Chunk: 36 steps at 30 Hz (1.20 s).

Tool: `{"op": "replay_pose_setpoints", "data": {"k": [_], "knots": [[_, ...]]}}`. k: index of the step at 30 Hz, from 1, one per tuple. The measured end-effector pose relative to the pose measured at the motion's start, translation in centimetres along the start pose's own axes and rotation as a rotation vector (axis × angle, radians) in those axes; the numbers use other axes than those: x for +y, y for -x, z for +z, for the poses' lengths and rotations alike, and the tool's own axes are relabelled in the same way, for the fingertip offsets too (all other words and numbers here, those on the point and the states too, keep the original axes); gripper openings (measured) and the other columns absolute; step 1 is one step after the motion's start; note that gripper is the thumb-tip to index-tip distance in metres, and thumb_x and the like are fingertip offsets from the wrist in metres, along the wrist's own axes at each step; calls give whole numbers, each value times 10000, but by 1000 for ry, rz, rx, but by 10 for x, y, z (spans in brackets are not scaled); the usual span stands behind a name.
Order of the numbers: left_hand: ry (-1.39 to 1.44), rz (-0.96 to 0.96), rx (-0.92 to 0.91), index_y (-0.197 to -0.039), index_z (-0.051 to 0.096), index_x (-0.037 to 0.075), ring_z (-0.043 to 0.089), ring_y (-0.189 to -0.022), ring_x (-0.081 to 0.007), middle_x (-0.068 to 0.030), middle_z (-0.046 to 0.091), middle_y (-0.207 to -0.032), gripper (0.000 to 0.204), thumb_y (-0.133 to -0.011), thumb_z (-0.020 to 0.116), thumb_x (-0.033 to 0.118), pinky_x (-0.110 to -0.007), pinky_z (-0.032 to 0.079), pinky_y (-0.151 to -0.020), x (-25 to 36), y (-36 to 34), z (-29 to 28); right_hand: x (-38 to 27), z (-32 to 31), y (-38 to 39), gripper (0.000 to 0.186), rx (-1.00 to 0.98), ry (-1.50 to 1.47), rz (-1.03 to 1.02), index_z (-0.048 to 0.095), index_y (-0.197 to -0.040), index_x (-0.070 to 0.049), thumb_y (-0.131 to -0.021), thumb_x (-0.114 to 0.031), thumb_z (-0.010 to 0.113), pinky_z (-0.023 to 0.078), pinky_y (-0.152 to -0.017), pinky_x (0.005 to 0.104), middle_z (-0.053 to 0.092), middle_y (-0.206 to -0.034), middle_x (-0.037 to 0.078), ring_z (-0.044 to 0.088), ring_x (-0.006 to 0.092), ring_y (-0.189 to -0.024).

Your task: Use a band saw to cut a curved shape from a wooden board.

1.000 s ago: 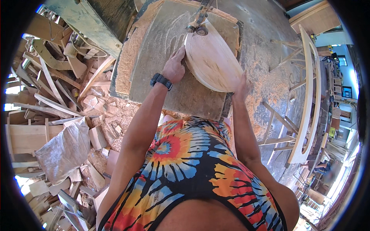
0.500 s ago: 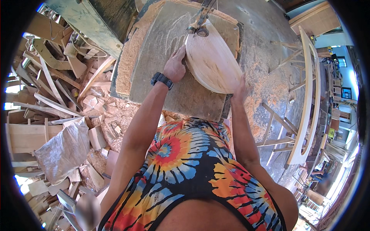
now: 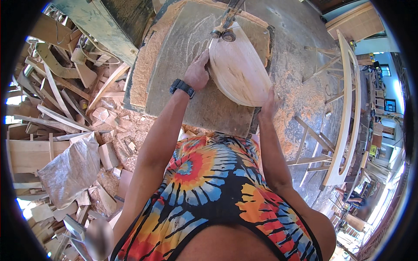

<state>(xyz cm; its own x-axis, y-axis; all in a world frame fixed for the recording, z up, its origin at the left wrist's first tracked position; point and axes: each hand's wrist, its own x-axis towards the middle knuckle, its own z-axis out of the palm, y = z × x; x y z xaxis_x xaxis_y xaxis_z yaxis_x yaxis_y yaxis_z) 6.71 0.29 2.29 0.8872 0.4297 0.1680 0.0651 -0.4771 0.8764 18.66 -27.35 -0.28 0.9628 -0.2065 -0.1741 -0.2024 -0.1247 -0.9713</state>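
Board: pale wooden board (image 3: 241,65), curved along its left and near edges, straighter on the right; darker streaks in the grain. Lies flat on the machine table (image 3: 209,113), far tip narrowing toward the 2 rollers.
Rollers: 2 small dark guide rollers (image 3: 223,35) on a metal arm, at the board's far left edge. Contact with the wood: cannot tell.
Left hand: left hand (image 3: 198,75) beside the curved edge, fingers extended forward and close together, fingertips against the board's side. Palm low over the table; no pinch seen.
Right hand: right hand (image 3: 268,105) at the near right corner, fingers pointing forward along the edge. Touching the board; underside hidden, so cannot tell whether thumb and fingers pinch it.
Wrist: 1 dark chunky watch (image 3: 182,88), left side.
Table surface: grey-brown, pale scribbled marks left of the rollers; sawdust (image 3: 140,85) banked along its left border.
Floor, right: orange-tan shavings (image 3: 287,111) scattered beside the table.
Left side: heap of wood offcuts (image 3: 56,93), some curved; crumpled, dusty plastic sheet (image 3: 72,169) over part of it.
Right side: long, pale curved wooden frame (image 3: 347,108) standing well apart from the table.
Clothing: multicoloured tie-dye sleeveless top (image 3: 209,174).
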Motion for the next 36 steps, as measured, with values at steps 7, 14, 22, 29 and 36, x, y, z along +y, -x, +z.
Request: {"op": "replay_pose_setpoints", "data": {"k": [7, 14, 22, 29, 36], "knots": [[-6, 22, 47, -1510, 437, 62, 388, -1447, -367, -198, 480, -1520, 809, -729, 418, -149, -417, 320, -1203, -14, 2, 3, -28, -13, -21, 512, -248, 1, -94, 697, -966, 65, -967, -447, 677, 495, -716, 342, 669, -872, 92, 598, 160, -790], [2, 12, -3, -1534, 401, 58, 373, -1459, -366, -199, 457, -1541, 838, -723, 414, -154, -412, 302, -1219, -5, -1, 2, -36, -3, -17, 526, -110, 217, -137, 755, -883, 66, -965, -447, 673, 483, -699, 347, 687, -765, 81, 582, 154, -706], [-36, 26, -10, -1526, 398, 61, 362, -1456, -398, -219, 442, -1545, 820, -731, 418, -140, -442, 298, -1218, -13, -6, 2, -29, -2, -20, 536, -95, 183, -114, 763, -981, 74, -949, -458, 707, 511, -752, 330, 726, -883, 92, 622, 149, -778], [-7, 13, -17, -1527, 402, 73, 385, -1442, -392, -224, 462, -1526, 809, -745, 422, -134, -444, 313, -1207, -14, -9, 1, -26, 0, -18, 511, -72, 157, -75, 762, -977, 63, -960, -444, 697, 520, -738, 324, 727, -895, 89, 637, 152, -777], [15, 22, 3, -1528, 428, 118, 398, -1442, -366, -172, 487, -1523, 805, -762, 464, -129, -425, 334, -1194, -10, -11, 0, -18, 0, -23, 571, -60, 193, -113, 760, -1003, 66, -966, -492, 644, 502, -775, 364, 739, -885, 131, 638, 199, -775]]}}
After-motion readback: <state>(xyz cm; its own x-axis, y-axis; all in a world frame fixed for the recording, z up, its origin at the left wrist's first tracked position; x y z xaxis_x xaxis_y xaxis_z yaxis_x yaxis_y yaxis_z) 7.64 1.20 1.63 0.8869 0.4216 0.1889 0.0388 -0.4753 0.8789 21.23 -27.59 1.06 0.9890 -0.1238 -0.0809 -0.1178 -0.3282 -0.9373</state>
